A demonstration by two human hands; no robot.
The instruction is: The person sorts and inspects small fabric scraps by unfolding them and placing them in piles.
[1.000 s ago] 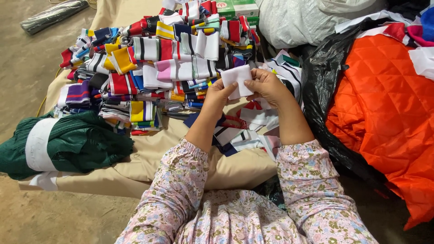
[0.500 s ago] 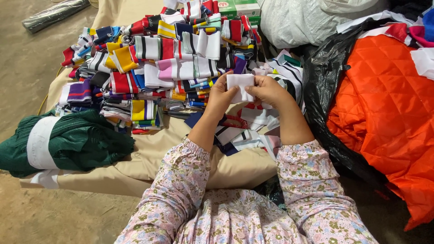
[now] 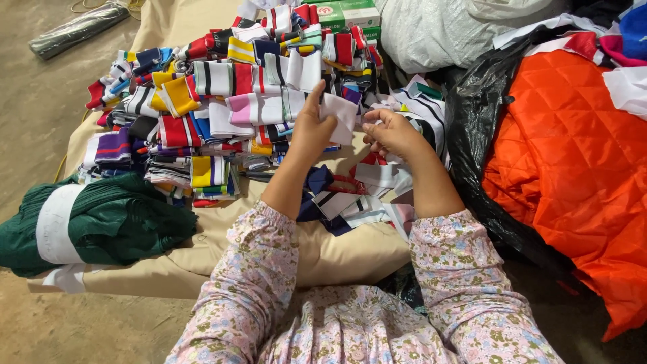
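**Dozens stacked, a loose heap left under the wrists**

Dozens of folded knit bands already sit in the sorted pile (image 3: 222, 101), laid in rough rows by colour: red with white, yellow, purple, navy stripes, pink with white. That pile covers most of the far end of the tan cushion (image 3: 337, 253), so a good share of the sorting looks done.

What is in hand now is a single white band (image 3: 339, 116), held up above the near edge of the pile. The left hand (image 3: 311, 128) has it pinched between thumb and fingers, the grip closed on its left edge. The right hand (image 3: 393, 131) is just beside it, fingers curled in narrow; whether they catch the band's lower corner or only some other scrap I cannot tell from here.

Still to go, by my reckoning, is the loose heap (image 3: 350, 199) lying under and between the forearms: navy, white, black-striped and pinkish bands tumbled together, none folded. More striped bands (image 3: 421, 111) spill beyond the right hand against the black plastic bag (image 3: 482, 135), and they look unsorted too. So I would judge the job well past half but not near finished.

Off to the left a green fabric bundle (image 3: 101, 226) with a white wrap lies against the cushion, apart from the pile. On the right, orange quilted cloth (image 3: 573, 162) sits in the black bag, and a white sack (image 3: 431, 30) stands behind the pile.
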